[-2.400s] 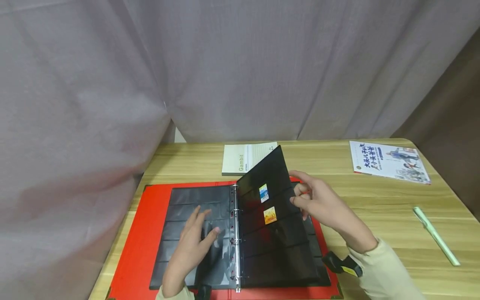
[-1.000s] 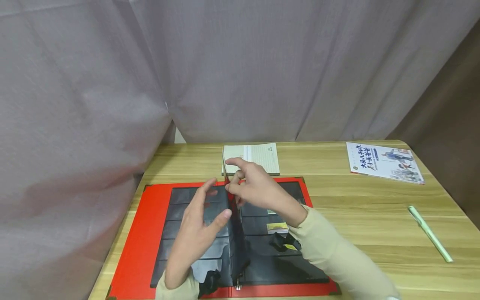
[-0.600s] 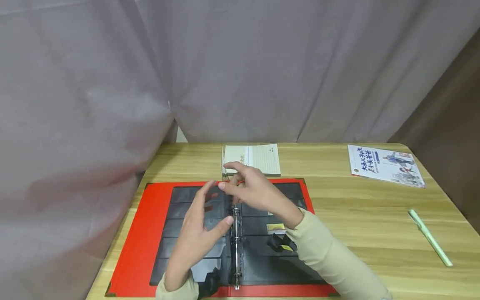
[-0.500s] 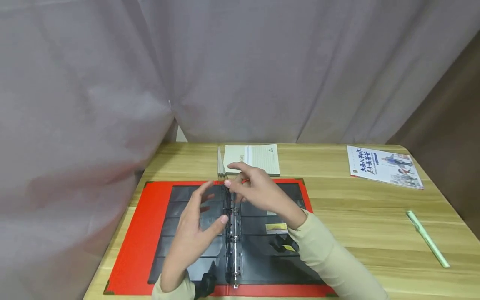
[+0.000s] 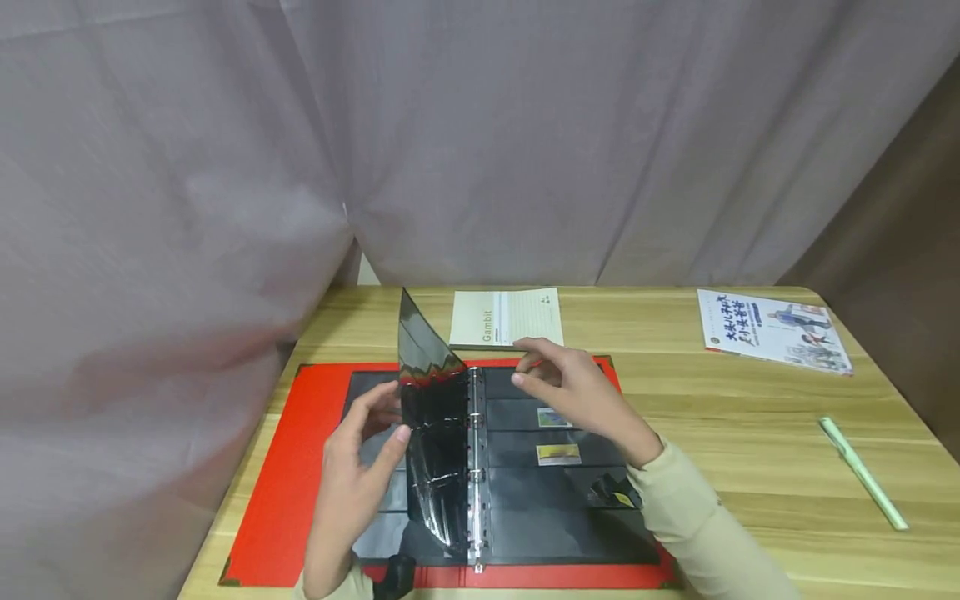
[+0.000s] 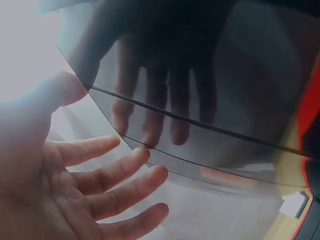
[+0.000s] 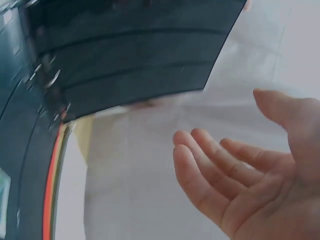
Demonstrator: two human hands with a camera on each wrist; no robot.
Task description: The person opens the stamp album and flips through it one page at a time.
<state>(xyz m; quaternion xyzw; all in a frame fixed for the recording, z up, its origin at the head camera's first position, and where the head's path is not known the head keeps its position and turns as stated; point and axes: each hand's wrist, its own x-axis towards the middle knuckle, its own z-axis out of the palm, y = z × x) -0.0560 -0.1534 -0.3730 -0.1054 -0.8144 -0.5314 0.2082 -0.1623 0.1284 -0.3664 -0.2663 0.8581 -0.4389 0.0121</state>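
Note:
A red ring-binder stamp album (image 5: 262, 492) lies spread on the table, with metal rings (image 5: 476, 475) down its middle. One black pocket page (image 5: 435, 425) stands raised left of the rings, curving over the left side. At its free edge is my left hand (image 5: 356, 467), fingers loosely spread; in the left wrist view the thumb (image 6: 72, 90) is right at that edge. My right hand (image 5: 573, 392) hovers above the right page (image 5: 540, 533), loosely bent and holding nothing. That page carries a yellow stamp (image 5: 558, 454) and a green-blue stamp (image 5: 553, 417).
Behind the album lies a notepad (image 5: 506, 317) marked "Gambit". A white illustrated booklet (image 5: 776, 329) is at the back right, with a pale green pen (image 5: 862, 472) nearer me. A grey curtain (image 5: 480, 150) closes off the back and left of the wooden table (image 5: 757, 433).
The pocket page has swung from the right side over the rings to the left. My right hand has let go of it and drawn back right; my left hand has shifted left with the page.

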